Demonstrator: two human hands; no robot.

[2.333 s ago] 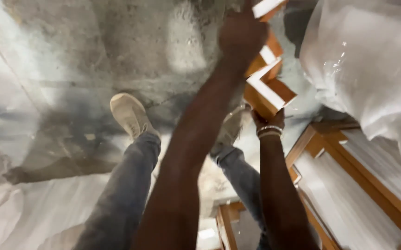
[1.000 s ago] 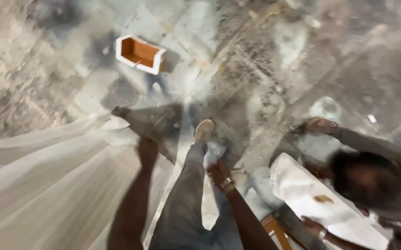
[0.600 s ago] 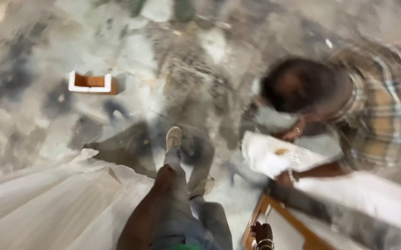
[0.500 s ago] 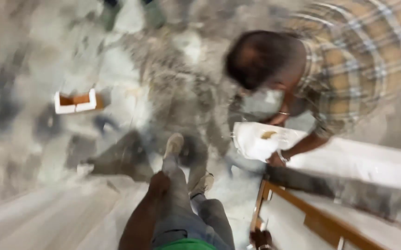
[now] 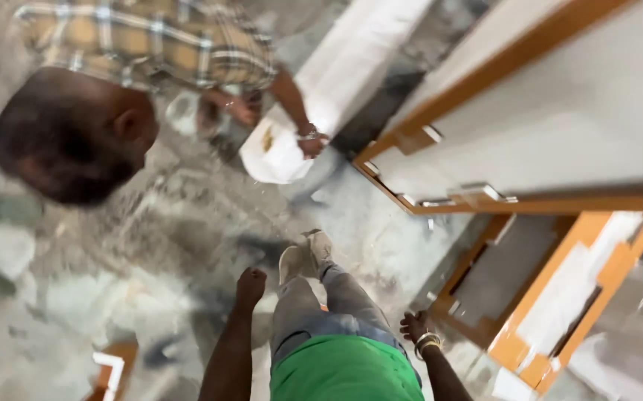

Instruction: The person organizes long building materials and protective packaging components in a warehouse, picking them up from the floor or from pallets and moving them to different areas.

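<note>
Hanging empty, the left hand (image 5: pixel 250 285) is fisted over bare floor (image 5: pixel 187 223), the right hand (image 5: pixel 415 325) loosely curled beside the upward-running orange-edged panel (image 5: pixel 559 297).

A co-worker in a plaid shirt (image 5: pixel 150 41) crouches over a white wrapped bundle (image 5: pixel 277 152); orange-edged white panels (image 5: pixel 559 126) lean nearby on dusty concrete floor (image 5: pixel 187 223)
</note>
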